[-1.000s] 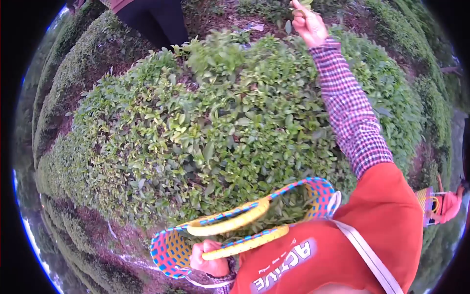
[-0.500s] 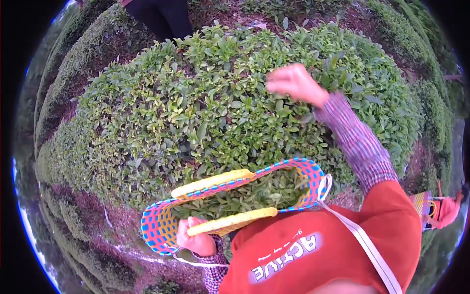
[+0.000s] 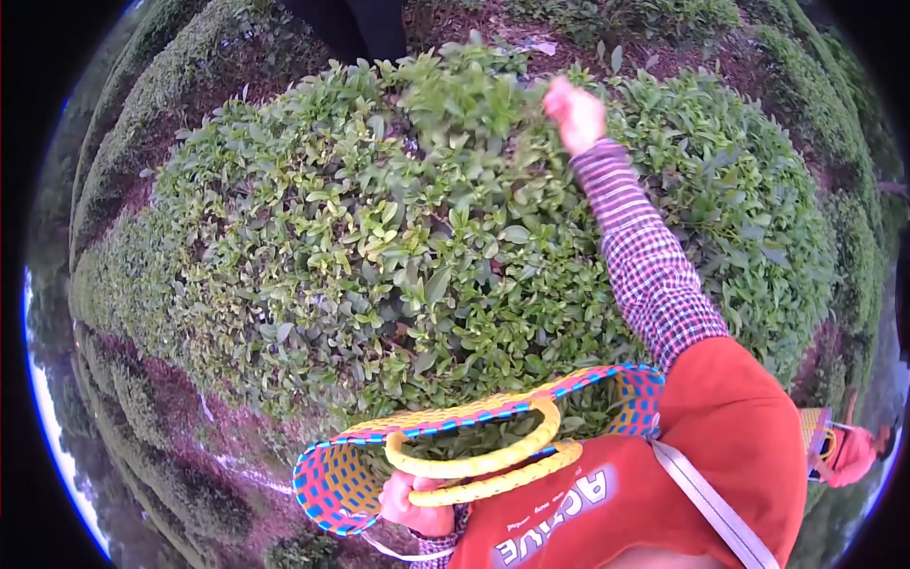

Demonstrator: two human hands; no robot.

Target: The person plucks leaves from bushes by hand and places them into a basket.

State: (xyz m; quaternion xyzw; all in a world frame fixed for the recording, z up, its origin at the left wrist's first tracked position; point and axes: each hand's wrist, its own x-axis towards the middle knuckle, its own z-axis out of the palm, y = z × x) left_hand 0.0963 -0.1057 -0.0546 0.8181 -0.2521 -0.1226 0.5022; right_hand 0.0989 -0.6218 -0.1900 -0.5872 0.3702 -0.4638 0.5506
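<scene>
My right hand [image 3: 575, 116] reaches over the far side of a leafy green bush [image 3: 379, 228]. Its fingers are curled closed, and anything within them is too blurred to make out. Close to my body hangs a woven basket [image 3: 334, 479] in pink, blue and yellow, holding loose green leaves [image 3: 479, 438]. At the basket's left end my left hand [image 3: 415, 504] is closed around the rear yellow handle [image 3: 517, 479]. The front yellow handle [image 3: 474, 465] leans across the basket's opening.
A white strap [image 3: 706, 498] runs from the basket over my red shirt. Beyond the bush stands a person in dark trousers [image 3: 355, 28]. Another person in a pink top [image 3: 850, 457], with a basket, is far right. More bush rows [image 3: 171, 123] curve along the left.
My right hand has moved farther out over the bush, and leaves beside it are blurred. The basket and my left hand sit lower in view, and the front handle has tipped toward me.
</scene>
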